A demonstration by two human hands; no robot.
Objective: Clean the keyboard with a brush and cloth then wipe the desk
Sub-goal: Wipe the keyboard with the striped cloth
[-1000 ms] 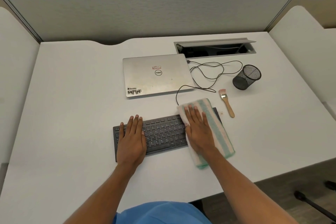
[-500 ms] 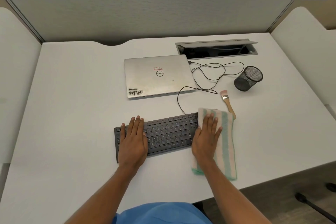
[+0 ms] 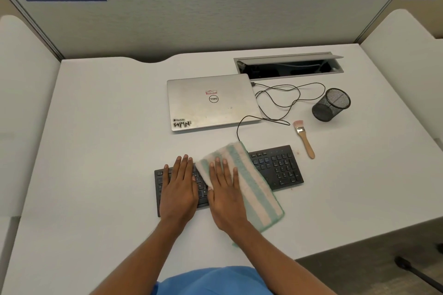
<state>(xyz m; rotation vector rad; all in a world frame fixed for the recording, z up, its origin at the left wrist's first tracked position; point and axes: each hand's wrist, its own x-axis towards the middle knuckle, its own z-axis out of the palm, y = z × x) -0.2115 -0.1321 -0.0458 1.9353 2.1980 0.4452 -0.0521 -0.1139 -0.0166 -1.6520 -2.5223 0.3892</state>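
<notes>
A black keyboard lies near the front of the white desk. My left hand rests flat on the keyboard's left end with straight fingers. A white cloth with green stripes is spread across the keyboard's middle, and my right hand presses flat on its left part. The keyboard's right end with the number pad is uncovered. A small wooden-handled brush lies on the desk to the right, just behind the keyboard.
A closed silver laptop sits behind the keyboard with a black cable looping to its right. A black mesh pen cup lies tipped at the right. An open cable hatch is at the back. Grey partitions enclose the desk.
My right hand has slid the cloth leftwards along the keyboard, from its right end to the middle beside my left hand. The left hand has stayed put.
</notes>
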